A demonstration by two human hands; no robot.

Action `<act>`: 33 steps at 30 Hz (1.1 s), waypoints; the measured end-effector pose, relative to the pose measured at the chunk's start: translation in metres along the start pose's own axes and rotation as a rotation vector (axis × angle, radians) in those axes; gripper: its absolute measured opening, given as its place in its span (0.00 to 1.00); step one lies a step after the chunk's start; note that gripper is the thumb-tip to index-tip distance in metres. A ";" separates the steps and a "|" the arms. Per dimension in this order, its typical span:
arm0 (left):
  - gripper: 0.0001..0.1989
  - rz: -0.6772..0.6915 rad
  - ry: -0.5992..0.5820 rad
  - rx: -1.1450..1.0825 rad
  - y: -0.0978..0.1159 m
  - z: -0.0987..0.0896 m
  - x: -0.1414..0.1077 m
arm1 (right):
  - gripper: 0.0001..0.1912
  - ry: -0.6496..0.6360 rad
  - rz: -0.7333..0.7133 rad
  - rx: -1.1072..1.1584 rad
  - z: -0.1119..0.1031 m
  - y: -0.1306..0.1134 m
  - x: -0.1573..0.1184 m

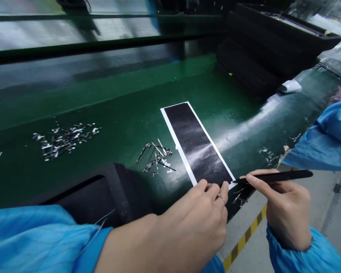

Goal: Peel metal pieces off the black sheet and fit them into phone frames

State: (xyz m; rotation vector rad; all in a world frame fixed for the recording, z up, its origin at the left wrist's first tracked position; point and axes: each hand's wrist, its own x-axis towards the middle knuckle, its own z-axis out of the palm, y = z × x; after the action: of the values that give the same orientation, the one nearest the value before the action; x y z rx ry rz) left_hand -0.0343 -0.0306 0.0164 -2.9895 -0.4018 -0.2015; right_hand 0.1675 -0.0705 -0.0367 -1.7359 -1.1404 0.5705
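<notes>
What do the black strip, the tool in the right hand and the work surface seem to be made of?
Black strip: looks like a finely ribbed film on a white backing, with a soft sheen.
Tool in the right hand: matte black, probably plastic or coated metal.
Work surface: glossy green, likely rubber or PVC belt.

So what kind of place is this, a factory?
Probably a factory assembly line. There is a long green conveyor belt, stacked black trays, heaps of tiny metal parts, and blue work sleeves. The right hand holds black tweezers at a black sheet.
</notes>
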 end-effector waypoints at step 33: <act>0.12 -1.055 -0.289 -1.668 -0.026 -0.017 0.020 | 0.01 0.025 -0.017 0.500 0.015 -0.036 -0.008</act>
State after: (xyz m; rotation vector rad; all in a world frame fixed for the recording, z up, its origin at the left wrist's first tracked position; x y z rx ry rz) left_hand -0.0239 -0.0032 0.0383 -3.5057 -3.1396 -0.2372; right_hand 0.1363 -0.0669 -0.0126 -1.2972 -0.8980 0.7482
